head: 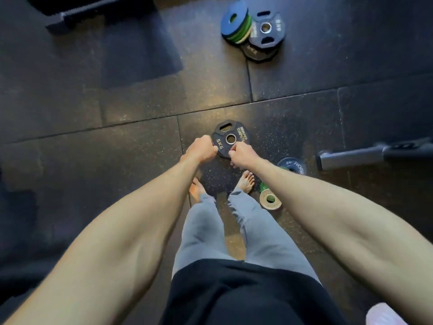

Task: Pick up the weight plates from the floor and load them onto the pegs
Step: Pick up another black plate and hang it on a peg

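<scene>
A black 5 kg weight plate with a steel centre ring is in front of my bare feet. My left hand grips its left edge and my right hand grips its right edge, both closed on it. Whether the plate rests on the floor or is lifted off it I cannot tell. A small blue plate, a green plate and a tan plate lie by my right foot. At the far top, a blue-topped stack and black grip plates sit on the floor.
The floor is dark speckled rubber tile. A grey steel bar or peg end juts in from the right at floor level. A black machine base sits top left. A pale pink object shows at bottom right.
</scene>
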The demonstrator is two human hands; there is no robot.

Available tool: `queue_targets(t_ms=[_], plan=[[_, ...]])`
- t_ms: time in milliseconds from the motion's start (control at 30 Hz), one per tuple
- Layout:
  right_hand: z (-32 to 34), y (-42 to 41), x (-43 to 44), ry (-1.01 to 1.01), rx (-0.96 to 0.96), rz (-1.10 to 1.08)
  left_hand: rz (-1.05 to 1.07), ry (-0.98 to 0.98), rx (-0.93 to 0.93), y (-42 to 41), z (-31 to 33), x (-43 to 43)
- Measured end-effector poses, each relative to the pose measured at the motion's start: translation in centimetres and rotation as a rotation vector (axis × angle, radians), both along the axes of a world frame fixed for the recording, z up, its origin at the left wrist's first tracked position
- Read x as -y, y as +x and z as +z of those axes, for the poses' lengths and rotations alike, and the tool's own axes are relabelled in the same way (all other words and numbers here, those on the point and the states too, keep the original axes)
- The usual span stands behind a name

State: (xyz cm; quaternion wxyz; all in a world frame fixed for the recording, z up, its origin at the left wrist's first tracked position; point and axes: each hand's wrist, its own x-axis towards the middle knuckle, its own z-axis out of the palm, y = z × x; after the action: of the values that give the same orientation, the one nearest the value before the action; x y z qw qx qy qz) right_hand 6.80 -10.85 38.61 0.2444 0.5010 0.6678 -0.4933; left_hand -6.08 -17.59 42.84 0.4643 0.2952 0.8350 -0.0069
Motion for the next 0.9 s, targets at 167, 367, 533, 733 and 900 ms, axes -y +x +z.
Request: queue_targets(t_ms=[167,367,533,733,900], plan=[[-7.2,-0.8,-0.7,-0.084,0.072,-0.285,-0.177,-0.064,0.000,-2.3,-7.9,-3.0],[-18.3,-1.9,0.0,-0.123,0.173,-0.597,-0.289,-0.108,0.051,-3.1,-19.8,-6.9],[-29.5,-1.9,0.2,-0.123,0.239,-0.792,-0.398,-0.136,0.028,-4.0,-30.8,-8.8],[-41.3,-0.9,-0.1,-0.038,0.359,-0.941,-0.394,-0.116,-0.150,-4.3,-43.3,-10.2],[-49.2,-0.9,-0.1,-0.047,0.379,-1.002,-0.369,-0.048,-0.335,-5.1,-51.2,-13.0]])
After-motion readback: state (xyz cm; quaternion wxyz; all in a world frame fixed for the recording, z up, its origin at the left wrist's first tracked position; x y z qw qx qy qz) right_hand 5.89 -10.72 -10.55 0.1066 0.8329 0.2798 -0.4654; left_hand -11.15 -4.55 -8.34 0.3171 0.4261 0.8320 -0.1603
